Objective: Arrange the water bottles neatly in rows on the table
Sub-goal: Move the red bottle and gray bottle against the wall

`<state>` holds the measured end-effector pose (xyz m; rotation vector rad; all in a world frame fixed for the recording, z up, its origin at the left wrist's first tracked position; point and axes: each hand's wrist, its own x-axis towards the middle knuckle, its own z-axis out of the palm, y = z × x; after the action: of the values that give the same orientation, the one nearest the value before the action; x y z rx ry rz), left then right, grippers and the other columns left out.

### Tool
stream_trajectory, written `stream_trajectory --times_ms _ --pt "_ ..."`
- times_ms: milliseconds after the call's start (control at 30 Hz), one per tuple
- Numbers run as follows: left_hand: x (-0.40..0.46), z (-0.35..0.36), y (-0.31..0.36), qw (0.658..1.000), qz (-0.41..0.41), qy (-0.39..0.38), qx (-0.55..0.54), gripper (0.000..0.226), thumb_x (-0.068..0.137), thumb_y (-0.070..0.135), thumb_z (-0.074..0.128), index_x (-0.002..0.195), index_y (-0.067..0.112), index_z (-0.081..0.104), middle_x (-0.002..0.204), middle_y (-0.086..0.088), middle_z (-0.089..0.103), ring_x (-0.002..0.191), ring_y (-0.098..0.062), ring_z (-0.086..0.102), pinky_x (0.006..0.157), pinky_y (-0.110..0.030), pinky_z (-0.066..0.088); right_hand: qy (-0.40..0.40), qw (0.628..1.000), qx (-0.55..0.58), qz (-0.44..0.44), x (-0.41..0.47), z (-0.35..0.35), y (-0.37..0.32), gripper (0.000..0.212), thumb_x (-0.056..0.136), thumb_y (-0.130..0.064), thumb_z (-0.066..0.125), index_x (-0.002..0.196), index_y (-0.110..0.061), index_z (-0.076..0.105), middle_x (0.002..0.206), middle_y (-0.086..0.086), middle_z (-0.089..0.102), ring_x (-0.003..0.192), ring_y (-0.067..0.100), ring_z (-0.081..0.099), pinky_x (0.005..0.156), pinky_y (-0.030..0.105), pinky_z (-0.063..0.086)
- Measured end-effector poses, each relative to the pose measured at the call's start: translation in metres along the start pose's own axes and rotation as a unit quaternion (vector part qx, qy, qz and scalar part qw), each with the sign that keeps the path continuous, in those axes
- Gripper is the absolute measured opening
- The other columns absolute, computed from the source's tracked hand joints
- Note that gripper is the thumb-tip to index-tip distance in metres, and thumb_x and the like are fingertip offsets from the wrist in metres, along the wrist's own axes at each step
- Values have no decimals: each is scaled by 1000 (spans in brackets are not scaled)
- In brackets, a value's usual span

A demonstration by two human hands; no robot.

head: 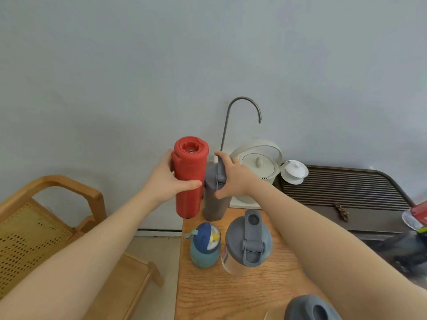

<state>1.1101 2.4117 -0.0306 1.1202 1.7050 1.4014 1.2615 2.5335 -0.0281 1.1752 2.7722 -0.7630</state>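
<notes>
Five bottles show on the wooden tabletop: two clear grey-lidded bottles, one cut off at the bottom edge. The left hand grips one red bottle; the right hand clasps one grey bottle beside it. One small teal bottle stands nearer.

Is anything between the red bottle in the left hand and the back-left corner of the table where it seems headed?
Nothing visible blocks it. The red cylindrical bottle, gripped by the left hand, is at the wooden table corner's edge. The grey bottle, held by the right hand, stands close beside it.
</notes>
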Motion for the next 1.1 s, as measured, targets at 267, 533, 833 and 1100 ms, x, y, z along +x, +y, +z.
stream_trajectory --times_ms 267,533,833,1100 --pt "21 30 -19 997 -52 -64 -13 71 58 13 85 117 22 47 109 6 59 98 -8 57 74 -24 49 -7 998 50 26 -27 -19 36 94 62 -18 77 135 -27 18 119 7 30 100 32 50 84 37 48" --pt "28 80 -32 980 -17 -192 52 84 54 19 88 125 30 46 116 9 60 109 -9 56 91 -28 47 8 996 76 55 -65 -31 76 105 58 -22 85 138 -31 17 129 7 30 117 23 38 90 27 35" --pt "35 113 -34 965 37 -230 118 91 56 23 88 132 23 37 122 9 51 112 -7 47 90 -22 36 9 992 87 91 -81 -38 96 110 63 -19 81 143 -36 8 133 6 27 119 25 38 92 30 36" --pt "39 112 -38 957 27 -239 164 92 60 30 85 134 23 31 123 2 55 112 -13 51 88 -23 39 96 975 171 106 -82 -19 96 109 69 -15 77 146 -28 2 147 2 20 135 20 27 100 25 29"
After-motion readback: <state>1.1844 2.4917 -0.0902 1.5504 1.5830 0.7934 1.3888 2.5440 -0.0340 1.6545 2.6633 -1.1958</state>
